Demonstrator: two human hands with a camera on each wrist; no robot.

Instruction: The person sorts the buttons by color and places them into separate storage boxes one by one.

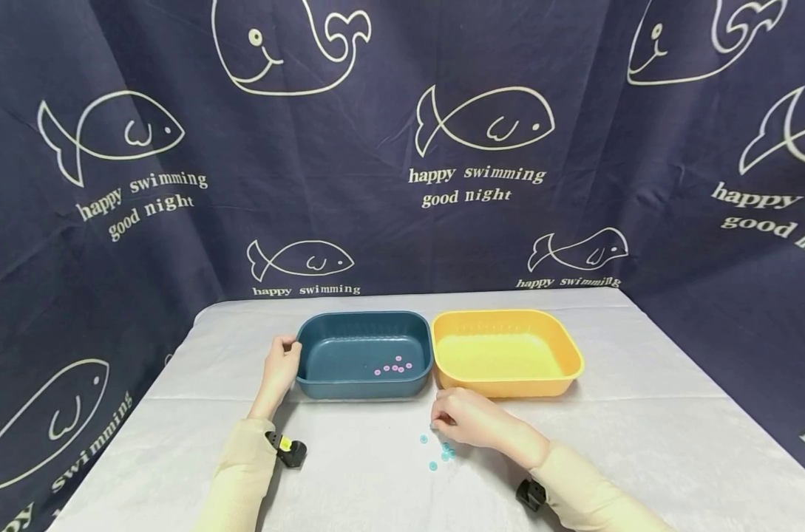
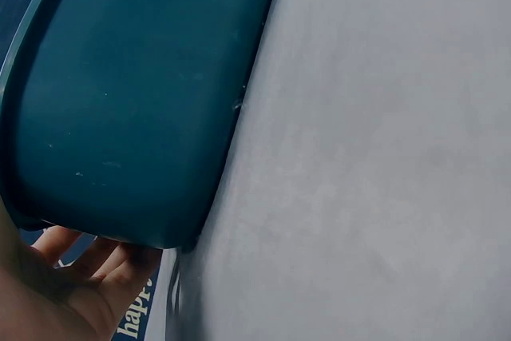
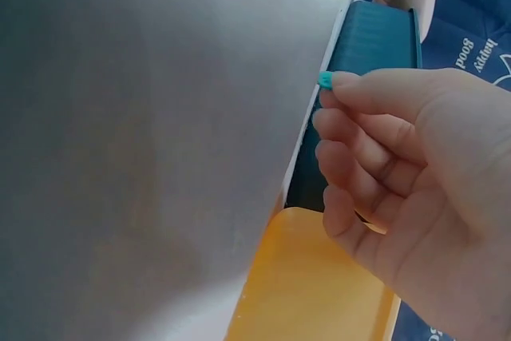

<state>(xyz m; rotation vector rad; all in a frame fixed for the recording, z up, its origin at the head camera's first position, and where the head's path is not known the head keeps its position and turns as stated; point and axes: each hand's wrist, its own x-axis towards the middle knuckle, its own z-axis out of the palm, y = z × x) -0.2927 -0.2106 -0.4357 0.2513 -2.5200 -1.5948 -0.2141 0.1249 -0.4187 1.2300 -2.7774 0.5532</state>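
Observation:
A dark blue bin (image 1: 364,389) stands on the table with several small purple beads (image 1: 395,367) on its floor. My left hand (image 1: 283,369) holds its left end; in the left wrist view the fingers (image 2: 120,265) meet the end wall. My right hand (image 1: 471,419) is over the table in front of the bins. Between thumb and index finger it pinches a small turquoise bead (image 3: 326,80), clear in the right wrist view. Several more turquoise beads (image 1: 433,466) lie on the cloth just left of and below that hand.
A yellow bin (image 1: 508,388) stands right beside the blue one, its floor bare. White cloth (image 1: 349,473) covers the table. Dark blue curtains (image 1: 389,222) with white fish drawings hang behind and at both sides.

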